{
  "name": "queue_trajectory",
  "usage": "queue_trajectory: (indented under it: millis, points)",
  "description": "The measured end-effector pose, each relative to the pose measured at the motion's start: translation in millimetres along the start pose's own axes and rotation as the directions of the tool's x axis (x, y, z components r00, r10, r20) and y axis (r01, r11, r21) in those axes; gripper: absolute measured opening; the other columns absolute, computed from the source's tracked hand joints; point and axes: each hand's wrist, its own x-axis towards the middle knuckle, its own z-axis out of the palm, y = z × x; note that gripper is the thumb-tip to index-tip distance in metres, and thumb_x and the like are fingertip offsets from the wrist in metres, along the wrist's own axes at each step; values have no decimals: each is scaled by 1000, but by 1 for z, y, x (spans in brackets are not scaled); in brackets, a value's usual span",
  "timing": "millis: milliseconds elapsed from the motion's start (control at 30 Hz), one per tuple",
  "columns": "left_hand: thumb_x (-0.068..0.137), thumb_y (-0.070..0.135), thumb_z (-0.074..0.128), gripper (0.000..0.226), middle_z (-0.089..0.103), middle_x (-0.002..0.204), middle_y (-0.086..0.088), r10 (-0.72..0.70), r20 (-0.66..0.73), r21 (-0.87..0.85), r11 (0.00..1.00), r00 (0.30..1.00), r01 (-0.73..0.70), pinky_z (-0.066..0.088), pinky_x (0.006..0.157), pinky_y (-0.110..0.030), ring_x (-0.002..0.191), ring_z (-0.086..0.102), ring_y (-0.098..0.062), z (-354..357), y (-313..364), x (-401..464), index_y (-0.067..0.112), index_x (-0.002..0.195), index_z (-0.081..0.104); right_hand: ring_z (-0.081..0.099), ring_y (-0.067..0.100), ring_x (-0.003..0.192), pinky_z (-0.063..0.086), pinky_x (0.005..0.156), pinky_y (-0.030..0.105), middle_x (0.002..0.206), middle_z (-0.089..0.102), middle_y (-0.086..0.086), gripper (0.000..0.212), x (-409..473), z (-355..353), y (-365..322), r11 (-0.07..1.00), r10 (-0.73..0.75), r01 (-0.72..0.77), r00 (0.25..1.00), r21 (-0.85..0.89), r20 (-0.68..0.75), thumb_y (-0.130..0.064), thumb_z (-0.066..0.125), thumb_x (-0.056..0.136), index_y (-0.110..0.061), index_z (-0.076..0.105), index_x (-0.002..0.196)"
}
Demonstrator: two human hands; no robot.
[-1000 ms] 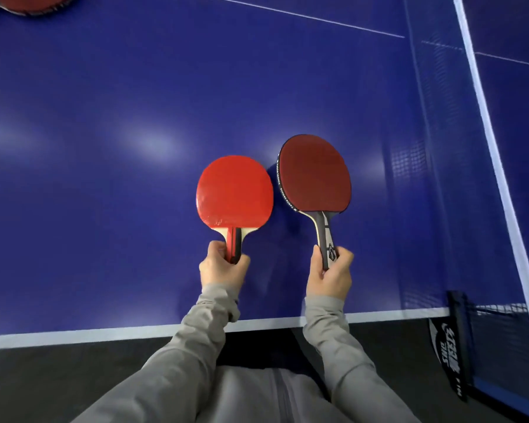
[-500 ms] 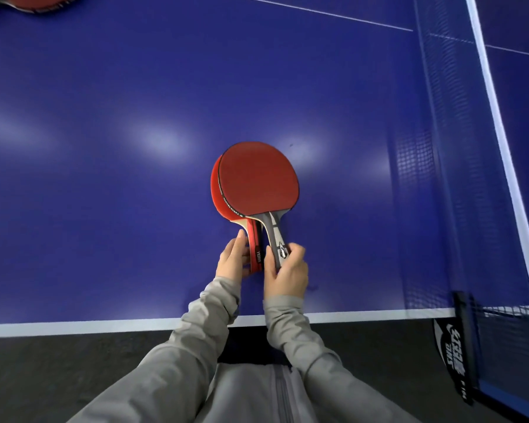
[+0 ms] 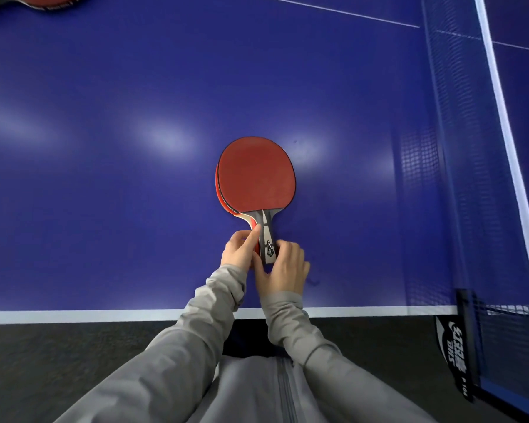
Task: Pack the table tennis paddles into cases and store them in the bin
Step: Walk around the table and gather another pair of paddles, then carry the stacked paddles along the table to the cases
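Two table tennis paddles are stacked face to face above the blue table (image 3: 104, 178). The dark red paddle (image 3: 255, 174) with a grey and black handle lies on top. Only a thin bright red rim of the lower paddle (image 3: 218, 190) shows at its left edge. My left hand (image 3: 240, 250) grips the two handles from the left, thumb pressed on the top handle. My right hand (image 3: 284, 271) holds the handle ends from the right and below. No case or bin is in view.
Another red paddle (image 3: 46, 0) lies at the far left top corner, cut off by the frame. The net (image 3: 440, 148) runs along the right, its black post clamp (image 3: 463, 340) at the table's near edge. A dark floor lies below the white edge line (image 3: 74, 315).
The paddles were held apart, one in each hand. I brought them together, the dark red one over the bright red one, and they now overlap almost fully with both hands on the handles.
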Motion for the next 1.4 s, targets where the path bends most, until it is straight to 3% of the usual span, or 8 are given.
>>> queue_trajectory:
  millis: [133, 267, 367, 533, 700, 933, 1167, 1400]
  points:
    - [71, 58, 67, 51, 62, 92, 2, 3, -67, 145, 989, 998, 7, 48, 90, -37, 92, 60, -20, 8, 5, -3, 22, 105, 55, 55, 30, 103, 40, 80, 41, 108, 60, 8, 54, -4, -5, 14, 997, -58, 51, 991, 63, 123, -36, 73, 71, -5, 56, 112]
    - [72, 51, 72, 56, 58, 87, 8, 11, -114, 250, 968, 993, 18, 42, 76, -28, 79, 60, -14, 23, 9, -11, 22, 111, 43, 52, 24, 112, 38, 87, 37, 120, 56, 3, 70, -6, -19, 39, 994, -97, 81, 967, 76, 234, -45, 73, 68, -9, 51, 124]
    - [71, 40, 76, 62, 57, 97, 0, 78, -183, 326, 945, 980, -14, 41, 74, -30, 84, 58, -20, 29, 8, -13, 15, 116, 40, 47, 20, 118, 37, 94, 36, 128, 52, 0, 75, -4, -31, 63, 995, -93, 78, 954, 66, 285, -54, 69, 70, -13, 47, 129]
    - [77, 10, 59, 38, 54, 92, -8, 83, -259, 448, 893, 962, 44, 43, 68, -32, 79, 52, -28, 26, 14, -12, 8, 112, 41, 43, 21, 123, 35, 99, 39, 132, 49, 4, 63, 7, -45, 91, 999, -40, 37, 961, 17, 275, -40, 63, 81, -12, 43, 133]
    - [78, 6, 52, 27, 53, 90, -9, 103, -309, 522, 849, 946, 78, 45, 68, -32, 77, 53, -30, 25, 17, -12, 7, 105, 49, 41, 24, 125, 36, 98, 39, 134, 47, 6, 49, 23, -51, 99, 998, -32, 48, 958, -49, 283, -28, 57, 88, -11, 44, 132]
    - [77, 6, 52, 10, 56, 74, -7, 164, -254, 576, 817, 953, 13, 40, 57, -27, 68, 54, -30, 21, 15, -21, 11, 86, 51, 34, 19, 133, 33, 104, 36, 144, 38, 2, 53, 33, -60, 118, 982, -97, 146, 932, -118, 348, -30, 50, 90, -14, 36, 138]
    - [75, 6, 53, 10, 50, 62, -1, 251, -166, 682, 728, 954, -73, 34, 48, -23, 62, 50, -26, 32, -3, -40, 12, 83, 52, 23, 18, 140, 25, 110, 36, 153, 25, 2, 60, 29, -81, 157, 954, -97, 200, 910, -221, 403, -41, 42, 93, -17, 23, 145]
    - [75, 7, 54, 11, 49, 61, 1, 302, 14, 748, 629, 953, -210, 31, 44, -21, 52, 46, -16, 41, -16, -51, 15, 83, 51, 27, 20, 139, 28, 111, 39, 149, 32, 4, 59, -24, -95, 182, 969, 150, -78, 941, -236, 304, -41, 47, 91, -17, 29, 142]
